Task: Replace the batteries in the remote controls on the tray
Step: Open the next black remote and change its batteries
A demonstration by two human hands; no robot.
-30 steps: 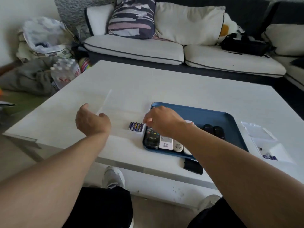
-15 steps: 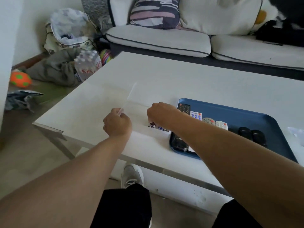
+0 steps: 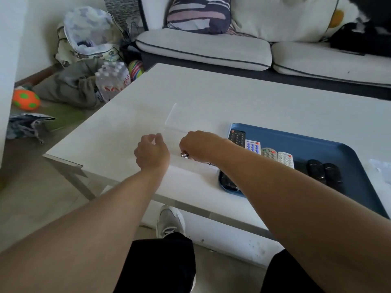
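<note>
Right grip (image 3: pixel 198 148) pinches a battery (image 3: pixel 184 155); left grip (image 3: pixel 152 153) holds a clear lid (image 3: pixel 171 121)

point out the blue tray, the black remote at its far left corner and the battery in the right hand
blue tray (image 3: pixel 317 142), head view, bare floor of the tray
black remote (image 3: pixel 237 138), head view, its keypad
battery (image 3: pixel 184 155), head view, metal end sticking out of the right hand (image 3: pixel 200 145)

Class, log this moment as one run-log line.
step: fetch battery | right hand: pinches small metal-ended battery | left hand: holds clear plastic lid | blue plastic tray: remote controls untouched
</note>
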